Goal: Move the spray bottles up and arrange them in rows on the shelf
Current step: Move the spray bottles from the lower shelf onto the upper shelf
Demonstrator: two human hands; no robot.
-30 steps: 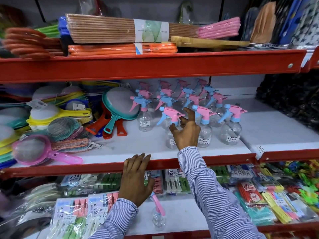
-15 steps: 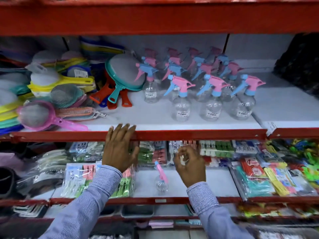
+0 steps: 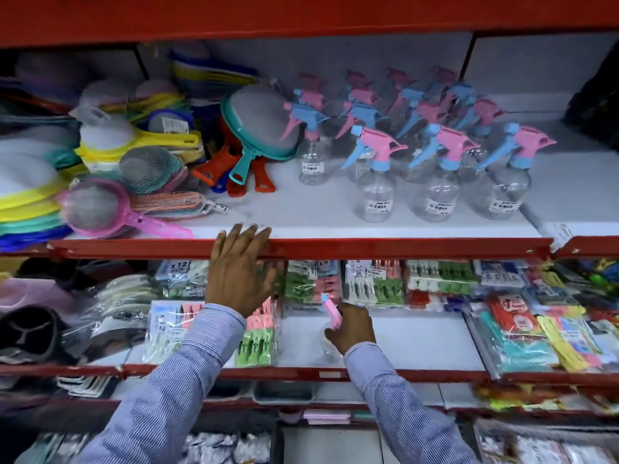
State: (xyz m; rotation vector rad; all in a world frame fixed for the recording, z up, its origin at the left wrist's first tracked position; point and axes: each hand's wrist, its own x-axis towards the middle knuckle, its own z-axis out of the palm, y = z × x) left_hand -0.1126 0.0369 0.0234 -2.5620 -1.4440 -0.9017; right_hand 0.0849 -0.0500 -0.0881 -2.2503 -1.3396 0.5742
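Note:
Several clear spray bottles (image 3: 435,182) with pink and blue trigger heads stand in rows on the white upper shelf (image 3: 301,216). One more spray bottle (image 3: 330,313) with a pink head stands on the lower shelf (image 3: 418,343). My right hand (image 3: 353,326) is closed around its neck, and the clear body below is mostly hidden. My left hand (image 3: 239,272) rests flat on the red front edge of the upper shelf, fingers spread, holding nothing.
Plastic strainers (image 3: 97,205) and swatters (image 3: 248,162) crowd the upper shelf's left half. Packs of clothes pegs (image 3: 258,336) lie left of the lone bottle, more packs (image 3: 529,326) to its right. A red shelf beam (image 3: 301,15) hangs overhead.
My right hand dropped from the upper bottle rows to the lower shelf and closed on the lone bottle. The view tilted down. My left hand stayed on the shelf edge.

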